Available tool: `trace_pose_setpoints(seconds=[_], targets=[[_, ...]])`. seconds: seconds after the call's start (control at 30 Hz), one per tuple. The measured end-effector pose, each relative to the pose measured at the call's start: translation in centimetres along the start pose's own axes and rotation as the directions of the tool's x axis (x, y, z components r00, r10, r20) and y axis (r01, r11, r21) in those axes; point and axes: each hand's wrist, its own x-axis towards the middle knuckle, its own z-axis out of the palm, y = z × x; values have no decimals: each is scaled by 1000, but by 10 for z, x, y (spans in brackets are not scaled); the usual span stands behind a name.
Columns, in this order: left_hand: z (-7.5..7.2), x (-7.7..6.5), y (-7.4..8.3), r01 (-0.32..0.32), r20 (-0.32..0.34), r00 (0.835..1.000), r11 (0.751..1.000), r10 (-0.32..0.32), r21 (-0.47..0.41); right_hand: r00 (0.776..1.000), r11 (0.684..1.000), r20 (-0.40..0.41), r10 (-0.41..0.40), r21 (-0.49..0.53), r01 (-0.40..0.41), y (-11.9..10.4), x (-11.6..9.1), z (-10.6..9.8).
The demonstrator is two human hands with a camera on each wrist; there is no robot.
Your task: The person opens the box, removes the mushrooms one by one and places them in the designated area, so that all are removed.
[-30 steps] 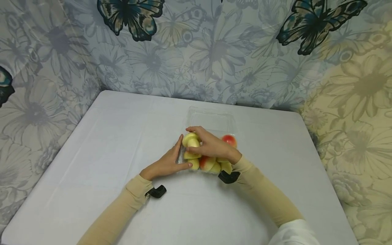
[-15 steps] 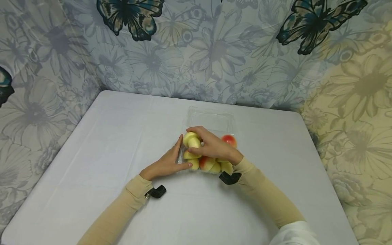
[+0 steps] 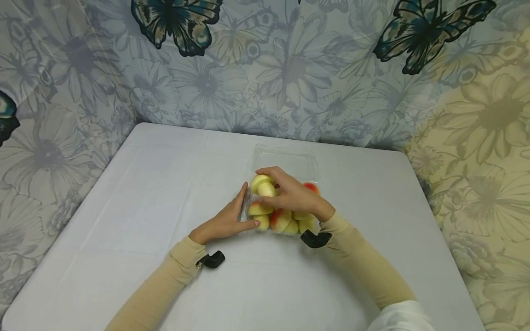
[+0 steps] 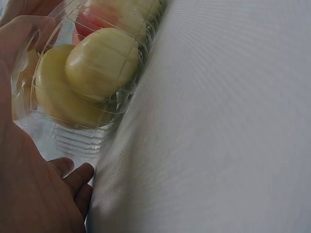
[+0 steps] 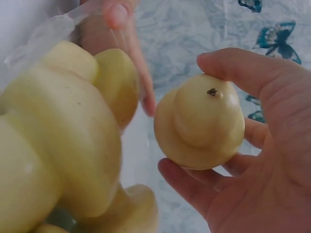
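Note:
My right hand (image 3: 291, 193) grips a pale yellow, pear-shaped fruit (image 5: 209, 116) between thumb and fingertips. This fruit has a broad round body and a narrower knob with a dark stem mark. It is held over the left part of a clear plastic clamshell box (image 4: 80, 141) that contains several similar fruits (image 3: 281, 219), some blushed red. Against the box's left wall and front corner rests my left hand (image 3: 225, 223), its fingers straight along the side and its thumb at the front. In the right wrist view, the held fruit is apart from the fruits (image 5: 73, 136) in the box.
The box's clear lid (image 3: 285, 161) lies folded open behind it on the white-covered table (image 3: 186, 184). A red-topped fruit (image 3: 311, 187) shows beyond my right hand. Walls with a flower and butterfly pattern (image 3: 248, 92) stand behind and beside the table.
My right hand has shifted slightly right and away with the fruit, uncovering more of the blushed fruit below. My left hand and the box have stayed in place.

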Motion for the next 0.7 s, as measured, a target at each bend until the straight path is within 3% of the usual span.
trace_pose_setpoints(seconds=[0.37,0.7], targets=[[0,1,0,-9,-4,1000,1000,9,0,1000,998,-19,24,57,-23,-5,-8,-15],[1,1,1,-4,0,1000,1000,4,0,997,999,-63,-40,-10,39,-4,-14,-22]])
